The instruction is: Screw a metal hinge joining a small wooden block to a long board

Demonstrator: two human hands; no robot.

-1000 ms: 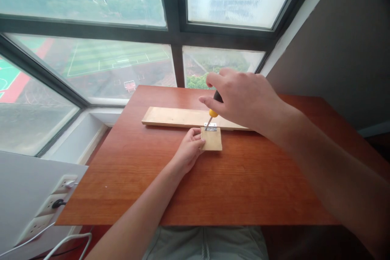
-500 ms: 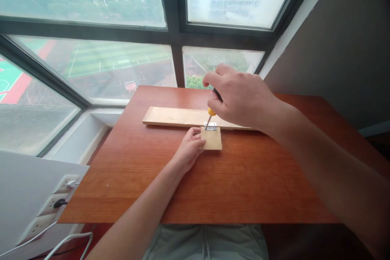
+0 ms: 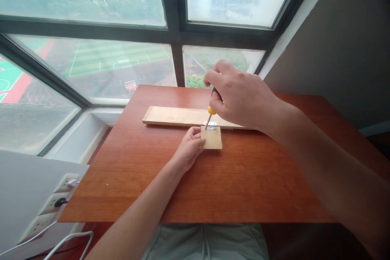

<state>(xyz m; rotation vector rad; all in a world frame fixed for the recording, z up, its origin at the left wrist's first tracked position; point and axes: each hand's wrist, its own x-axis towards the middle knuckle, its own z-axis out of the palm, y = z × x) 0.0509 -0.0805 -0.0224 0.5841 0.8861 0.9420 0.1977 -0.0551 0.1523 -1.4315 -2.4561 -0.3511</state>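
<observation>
My right hand (image 3: pixel 240 95) is wrapped round the black and yellow handle of a screwdriver (image 3: pixel 211 111). The tool stands nearly upright with its tip on a small metal hinge (image 3: pixel 211 126). The hinge joins a long pale wooden plank (image 3: pixel 173 116) to a small square wooden block (image 3: pixel 212 139). My left hand (image 3: pixel 189 148) grips the left edge of the small block and holds it down on the reddish-brown table (image 3: pixel 213 178). Most of the screwdriver handle is hidden inside my right fist.
A large window with dark frames (image 3: pixel 173 36) rises just behind the table's far edge. A grey wall (image 3: pixel 341 48) stands on the right. At lower left, a white power strip (image 3: pixel 51 207) with plugged cables sits beside the table.
My right hand has turned slightly on the screwdriver handle, its fingers shifting a little upward. The left hand, block and plank have stayed in place.
</observation>
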